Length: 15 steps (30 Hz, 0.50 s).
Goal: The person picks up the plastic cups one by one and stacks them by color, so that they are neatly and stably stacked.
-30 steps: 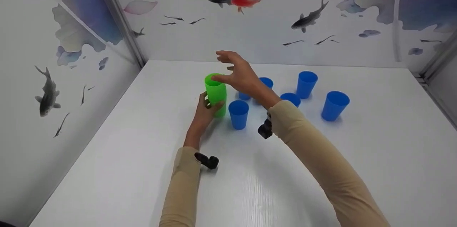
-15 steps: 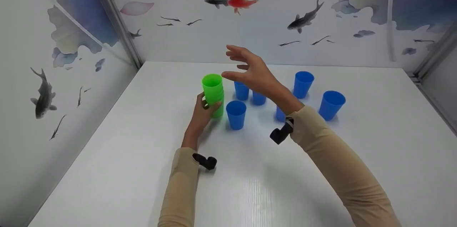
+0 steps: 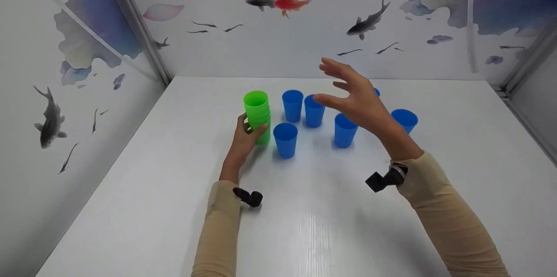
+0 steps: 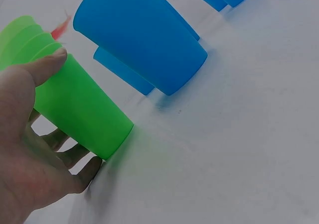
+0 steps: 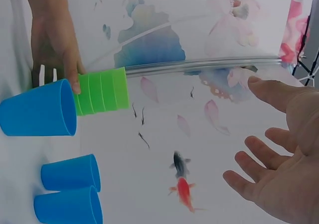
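Green stack (image 3: 257,111) upright, a little left of centre in the head view, looks to stand on the tabletop (image 3: 300,216); whether its base bears fully, cannot tell. Left hand (image 3: 245,142) curled round its lower part, thumb on the near side, other fingers behind. Rims show stepped above the grip. Likely trouble: top cups held only by nesting, so a sharp tilt or quick lift could rock them loose. Squeezing hard might bow the wall and jam the nest.

Front cup (image 3: 286,141), blue, just right of the stack: a small sideways swing of stack or thumb would probably topple it.

Right hand (image 3: 361,99) in mid-air, right of centre, fingers spread and gently bent, holding nothing. Blue cups below and around it. Back pair (image 3: 293,107), upper middle, very close together; contact not certain. One knocked could carry the other over.

Wrist camera (image 3: 385,179) juts inward, lower right of the middle cup (image 3: 345,131). If the arm sinks while reaching left, that could clip the cup before the fingers arrive.
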Available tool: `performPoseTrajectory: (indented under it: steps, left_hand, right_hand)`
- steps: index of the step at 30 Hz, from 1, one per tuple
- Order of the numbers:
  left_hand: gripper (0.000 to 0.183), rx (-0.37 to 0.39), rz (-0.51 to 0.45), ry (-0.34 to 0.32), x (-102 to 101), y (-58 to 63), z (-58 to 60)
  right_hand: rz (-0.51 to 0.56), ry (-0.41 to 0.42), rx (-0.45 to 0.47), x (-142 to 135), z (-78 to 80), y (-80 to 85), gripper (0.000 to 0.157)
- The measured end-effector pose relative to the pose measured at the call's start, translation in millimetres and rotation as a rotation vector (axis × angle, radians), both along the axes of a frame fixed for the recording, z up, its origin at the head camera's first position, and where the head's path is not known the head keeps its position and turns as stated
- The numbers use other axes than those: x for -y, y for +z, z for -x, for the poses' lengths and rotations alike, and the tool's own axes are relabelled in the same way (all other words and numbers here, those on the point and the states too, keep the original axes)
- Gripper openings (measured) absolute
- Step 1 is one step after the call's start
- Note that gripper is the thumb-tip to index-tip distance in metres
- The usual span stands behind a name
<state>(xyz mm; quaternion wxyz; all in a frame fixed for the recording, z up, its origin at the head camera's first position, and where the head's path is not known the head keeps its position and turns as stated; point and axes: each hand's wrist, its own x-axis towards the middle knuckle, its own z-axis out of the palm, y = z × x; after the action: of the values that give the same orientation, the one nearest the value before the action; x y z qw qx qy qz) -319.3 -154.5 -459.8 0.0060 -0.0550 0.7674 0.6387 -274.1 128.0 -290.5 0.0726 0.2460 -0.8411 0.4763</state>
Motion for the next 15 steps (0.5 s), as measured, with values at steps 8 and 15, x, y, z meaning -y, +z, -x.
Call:
performPoseTrajectory:
  steps: [8, 15]
  left_hand:
    - [0.082, -0.008, -0.017, 0.001, 1.3, -1.0, -1.8]
    - [0.084, -0.01, -0.032, -0.005, -0.1, -1.0, 0.2]
  right_hand:
    - [0.048, -0.084, 0.0, -36.8, -6.4, -12.9, 0.074]
    - [0.144, -0.178, 0.037, -71.7, -10.6, -36.2, 0.073]
